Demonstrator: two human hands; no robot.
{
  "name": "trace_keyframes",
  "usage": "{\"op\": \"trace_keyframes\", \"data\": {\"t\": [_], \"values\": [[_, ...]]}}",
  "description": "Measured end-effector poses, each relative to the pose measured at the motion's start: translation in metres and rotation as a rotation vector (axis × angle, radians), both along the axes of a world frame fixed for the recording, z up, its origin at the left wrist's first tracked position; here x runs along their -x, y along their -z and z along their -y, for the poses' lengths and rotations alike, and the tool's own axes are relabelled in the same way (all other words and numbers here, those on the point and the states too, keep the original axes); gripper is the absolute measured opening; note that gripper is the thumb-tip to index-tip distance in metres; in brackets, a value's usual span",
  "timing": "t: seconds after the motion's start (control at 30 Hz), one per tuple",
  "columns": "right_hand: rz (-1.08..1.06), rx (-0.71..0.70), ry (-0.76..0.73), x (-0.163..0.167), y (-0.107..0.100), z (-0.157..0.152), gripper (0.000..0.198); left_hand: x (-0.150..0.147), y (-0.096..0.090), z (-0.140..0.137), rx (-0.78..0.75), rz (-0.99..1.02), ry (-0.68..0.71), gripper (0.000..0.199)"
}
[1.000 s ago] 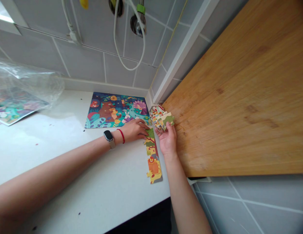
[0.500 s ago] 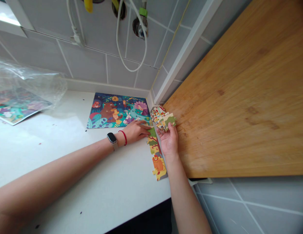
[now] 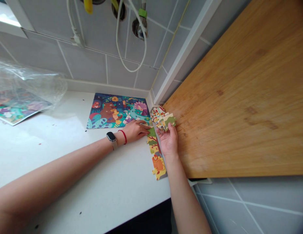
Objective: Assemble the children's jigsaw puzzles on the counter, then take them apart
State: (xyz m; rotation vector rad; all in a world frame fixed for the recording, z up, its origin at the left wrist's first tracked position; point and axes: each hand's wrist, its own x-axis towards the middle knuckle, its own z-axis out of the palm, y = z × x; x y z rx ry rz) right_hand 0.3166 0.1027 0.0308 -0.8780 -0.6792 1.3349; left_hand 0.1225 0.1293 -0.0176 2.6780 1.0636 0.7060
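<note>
My left hand (image 3: 134, 131) lies palm down with its fingers stretched out, the tips at the upper end of a joined strip of puzzle pieces (image 3: 158, 164). That strip runs toward me and shows a lion, branches and green leaves. My right hand (image 3: 170, 143), palm up, holds a loose stack of puzzle pieces (image 3: 161, 117). Its thumb presses on a cream-and-green piece at the edge of the stack. Beyond my left hand is a dark blue puzzle picture (image 3: 108, 112) with a bear, a rabbit and a peacock; my fingers cover part of its lower edge.
A wooden board (image 3: 239, 97) rises close on the right. Clear plastic wrapping (image 3: 44, 84) lies at the left over another picture sheet (image 3: 21, 105). A white cable (image 3: 117, 42) hangs before the tiled wall. The white tabletop (image 3: 112, 185) ends at the front.
</note>
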Motion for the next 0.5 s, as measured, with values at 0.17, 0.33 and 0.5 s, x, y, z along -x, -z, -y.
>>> {"op": "trace_keyframes", "data": {"t": [0.17, 0.33, 0.5], "values": [[-0.020, -0.001, 0.002, -0.001, 0.002, 0.000, 0.031, 0.001, -0.002, -0.001, 0.024, 0.045, 0.016, 0.027], [-0.054, 0.012, -0.012, -0.001, 0.001, 0.000, 0.030, 0.002, -0.005, 0.001, 0.136, 0.143, 0.047, 0.026], [-0.078, 0.054, -0.048, -0.001, 0.001, -0.001, 0.031, 0.012, -0.027, -0.008, 0.462, 0.573, -0.243, 0.035]]}}
